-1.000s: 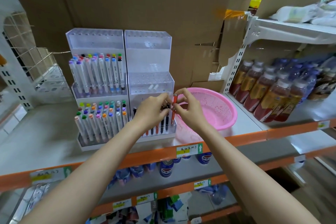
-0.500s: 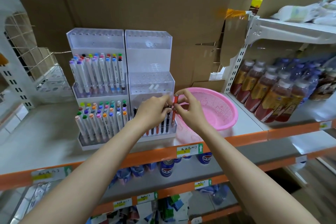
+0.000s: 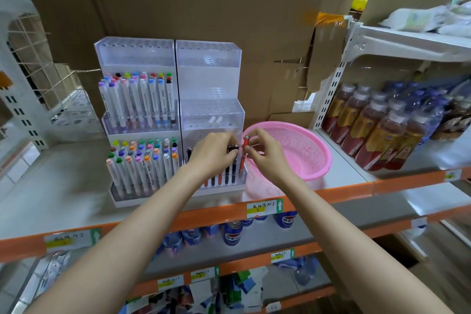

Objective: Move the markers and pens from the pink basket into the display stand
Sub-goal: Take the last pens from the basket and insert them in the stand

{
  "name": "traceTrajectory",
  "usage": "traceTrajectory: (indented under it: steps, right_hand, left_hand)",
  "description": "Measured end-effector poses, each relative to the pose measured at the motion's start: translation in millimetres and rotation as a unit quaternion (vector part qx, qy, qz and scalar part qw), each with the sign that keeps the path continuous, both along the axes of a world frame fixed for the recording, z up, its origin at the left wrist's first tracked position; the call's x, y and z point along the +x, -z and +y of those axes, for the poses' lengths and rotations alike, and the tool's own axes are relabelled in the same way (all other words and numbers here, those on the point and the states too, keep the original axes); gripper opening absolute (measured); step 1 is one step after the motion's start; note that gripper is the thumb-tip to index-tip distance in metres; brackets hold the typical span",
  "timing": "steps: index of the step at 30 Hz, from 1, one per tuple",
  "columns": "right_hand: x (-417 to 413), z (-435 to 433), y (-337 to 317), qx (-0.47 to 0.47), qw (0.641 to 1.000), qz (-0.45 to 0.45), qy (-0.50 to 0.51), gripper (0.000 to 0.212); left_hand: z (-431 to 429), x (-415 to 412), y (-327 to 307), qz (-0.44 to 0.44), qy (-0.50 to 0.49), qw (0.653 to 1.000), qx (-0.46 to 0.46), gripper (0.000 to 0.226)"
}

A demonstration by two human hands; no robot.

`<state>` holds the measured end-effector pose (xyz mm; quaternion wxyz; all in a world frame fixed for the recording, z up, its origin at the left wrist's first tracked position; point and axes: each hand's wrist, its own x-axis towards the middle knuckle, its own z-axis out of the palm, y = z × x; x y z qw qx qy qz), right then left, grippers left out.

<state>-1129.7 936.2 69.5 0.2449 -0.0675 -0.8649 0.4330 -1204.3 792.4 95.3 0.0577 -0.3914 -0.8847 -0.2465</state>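
A clear tiered display stand (image 3: 209, 58) stands on the shelf, its left half packed with several coloured markers (image 3: 142, 99). In the bottom right tier stand several pens. My right hand (image 3: 265, 155) pinches an orange pen (image 3: 244, 154) that stands upright in the rightmost slot. My left hand (image 3: 216, 153) holds the tops of dark pens (image 3: 233, 150) next to it. The pink basket (image 3: 305, 155) sits just right of the stand and looks empty.
Bottled drinks (image 3: 377, 130) fill the shelf to the right. Cardboard (image 3: 204, 2) backs the stand. A white wire rack (image 3: 38, 84) stands at the left. The orange shelf edge (image 3: 331, 194) runs in front, with cans (image 3: 232, 233) on the shelf below.
The orange pen has sunk a little lower into its slot under my right hand. Both hands have stayed at the bottom right tier.
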Motion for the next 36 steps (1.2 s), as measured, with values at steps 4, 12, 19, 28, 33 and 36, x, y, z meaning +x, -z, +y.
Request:
traceTrajectory:
  steps: [4,12,19,28,33,36]
  right_hand:
    - [1,1,-2,0.026,0.999,-0.022,0.009,0.014]
    - [-1,3,0,0.048,0.997,-0.057,-0.003,0.024]
    - [-3,-2,0,0.07,0.996,-0.063,-0.003,0.029]
    - [-2,-4,0,0.084,0.995,-0.052,0.011,0.012]
    - [-3,-2,-3,0.078,0.995,-0.064,0.001,0.015]
    - [-3,0,-6,0.06,0.997,-0.047,-0.002,0.02]
  left_hand:
    - [0,2,-2,0.011,0.002,1.0,-0.023,0.018]
    - [0,1,0,0.022,0.007,0.999,-0.046,0.021]
    - [-2,0,2,0.004,0.017,0.999,-0.029,0.021]
    - [-2,-1,0,0.011,0.022,0.999,-0.041,0.02]
    - [-8,-1,-1,0.071,0.025,0.994,-0.079,0.024]
    - [-15,-2,0,0.102,0.011,0.992,-0.076,0.027]
